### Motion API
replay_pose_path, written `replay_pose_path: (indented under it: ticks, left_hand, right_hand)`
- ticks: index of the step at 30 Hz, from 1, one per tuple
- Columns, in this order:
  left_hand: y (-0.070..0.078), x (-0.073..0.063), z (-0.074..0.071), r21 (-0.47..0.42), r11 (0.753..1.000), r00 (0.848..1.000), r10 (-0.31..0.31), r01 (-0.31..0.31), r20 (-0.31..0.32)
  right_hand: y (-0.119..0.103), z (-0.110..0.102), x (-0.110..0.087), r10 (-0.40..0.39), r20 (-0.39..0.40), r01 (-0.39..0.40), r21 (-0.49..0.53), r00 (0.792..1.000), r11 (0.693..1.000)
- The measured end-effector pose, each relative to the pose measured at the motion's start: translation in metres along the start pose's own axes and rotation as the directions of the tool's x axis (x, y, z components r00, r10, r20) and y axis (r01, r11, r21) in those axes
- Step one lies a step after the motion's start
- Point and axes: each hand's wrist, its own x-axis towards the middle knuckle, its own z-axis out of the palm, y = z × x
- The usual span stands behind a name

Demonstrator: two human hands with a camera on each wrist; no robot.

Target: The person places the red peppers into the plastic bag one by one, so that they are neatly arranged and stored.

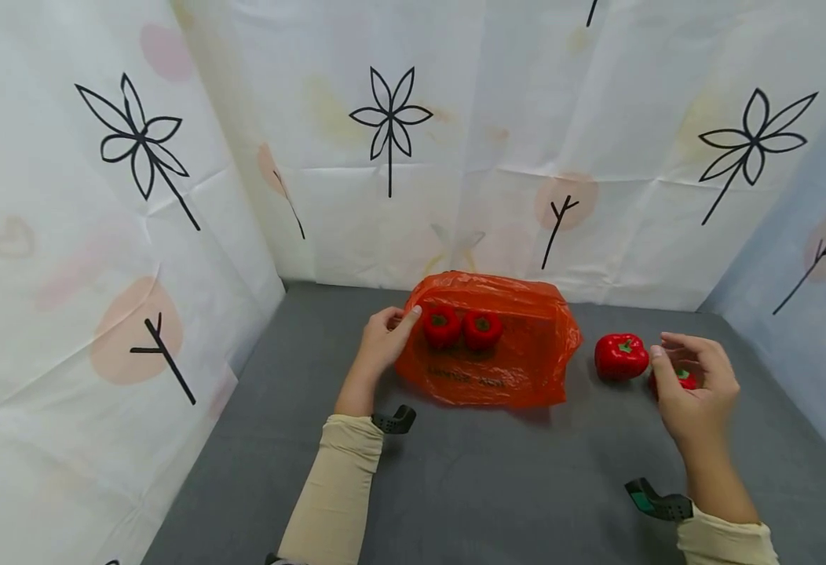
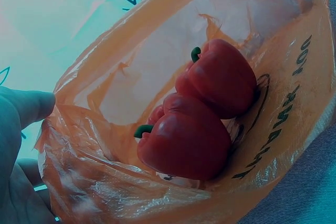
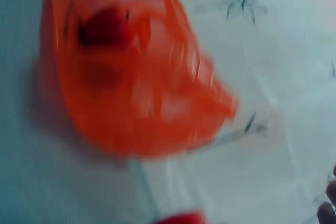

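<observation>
My left hand (image 1: 383, 337) pinches the left rim of an orange plastic bag (image 1: 536, 361) between thumb and fingers. Inside the open bag two red bell peppers lie side by side, one on the left (image 1: 441, 329) and one on the right (image 1: 482, 331); in the left wrist view their green stems show. My right hand (image 1: 706, 392) hovers with spread, curved fingers over another red bell pepper (image 1: 686, 380), which it partly hides. A further red bell pepper (image 1: 621, 357) sits on the table between the bag and that hand.
The grey tabletop (image 1: 484, 486) carries the bag and the loose peppers. White cloth with flower drawings (image 1: 455, 220) hangs close behind the bag and along both sides. The right wrist view is blurred.
</observation>
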Motion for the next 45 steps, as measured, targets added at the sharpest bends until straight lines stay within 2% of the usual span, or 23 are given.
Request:
replay_pose_path:
  ticks: [1,2,3,5,7,8,10,11,13,15,19,26,34,37,39,45]
  left_hand:
    - [0.000,0.000,0.000,0.001,1.000,1.000,-0.002,0.002,0.000]
    - [0.000,-0.001,0.001,0.002,1.000,1.000,-0.002,0.002,0.000]
    - [-0.001,-0.001,0.001,0.005,1.000,1.000,-0.002,0.002,0.000]
    - [-0.001,-0.002,0.002,0.004,1.000,1.000,-0.002,0.002,0.000]
    - [-0.002,-0.002,0.003,0.003,1.000,1.000,-0.002,0.002,-0.002]
    - [-0.002,-0.002,0.003,0.003,1.000,1.000,-0.003,0.003,-0.003]
    - [-0.003,-0.001,0.003,0.002,1.000,1.000,-0.002,0.002,-0.005]
    - [-0.003,-0.001,0.003,0.001,1.000,1.000,-0.002,0.002,-0.006]
    - [-0.003,-0.001,0.002,0.002,1.000,1.000,0.000,0.000,-0.005]
    - [-0.003,-0.001,0.002,0.000,1.000,1.000,0.003,-0.003,-0.007]
    - [-0.003,-0.001,0.000,-0.003,1.000,1.000,0.004,-0.004,-0.012]
    - [-0.004,0.000,-0.001,-0.008,1.000,1.000,0.007,-0.007,-0.013]
    - [-0.004,0.000,-0.001,0.002,1.000,1.000,-0.003,0.003,-0.014]
    - [-0.005,0.000,0.000,-0.003,1.000,1.000,-0.002,0.002,-0.011]
    - [-0.004,0.000,0.000,-0.006,1.000,1.000,0.001,-0.001,-0.010]
    - [-0.003,0.002,0.000,-0.001,1.000,1.000,0.002,-0.002,-0.010]
  right_hand:
    - [0.007,-0.005,0.001,0.072,-0.014,-0.073,-0.082,0.997,0.994]
    - [0.013,-0.009,0.001,0.160,-0.026,-0.162,-0.168,0.987,0.972]
    - [0.020,-0.014,0.001,0.255,-0.032,-0.254,-0.259,0.966,0.932]
    - [0.032,-0.023,0.000,0.438,-0.024,-0.411,-0.395,0.899,0.822]
    - [0.042,-0.029,0.000,0.587,-0.006,-0.515,-0.487,0.809,0.705]
    - [0.047,-0.032,0.000,0.639,0.004,-0.545,-0.518,0.769,0.660]
    - [0.055,-0.036,-0.001,0.698,0.025,-0.575,-0.547,0.715,0.609]
    - [0.059,-0.037,-0.001,0.714,0.028,-0.585,-0.552,0.699,0.594]
    - [0.066,-0.038,-0.002,0.739,0.030,-0.605,-0.553,0.673,0.573]
    - [0.072,-0.038,-0.003,0.754,0.030,-0.622,-0.545,0.656,0.563]
    - [0.080,-0.037,-0.003,0.766,0.046,-0.637,-0.524,0.642,0.565]
    - [0.088,-0.038,-0.004,0.758,0.062,-0.628,-0.518,0.649,0.580]
    - [0.094,-0.040,-0.010,0.760,0.035,-0.651,-0.493,0.649,0.578]
    - [0.092,-0.039,-0.012,0.749,0.004,-0.652,-0.491,0.662,0.579]
    - [0.088,-0.037,-0.012,0.734,-0.021,-0.649,-0.485,0.679,0.587]
    - [0.063,-0.029,-0.003,0.685,-0.076,-0.642,-0.437,0.724,0.630]
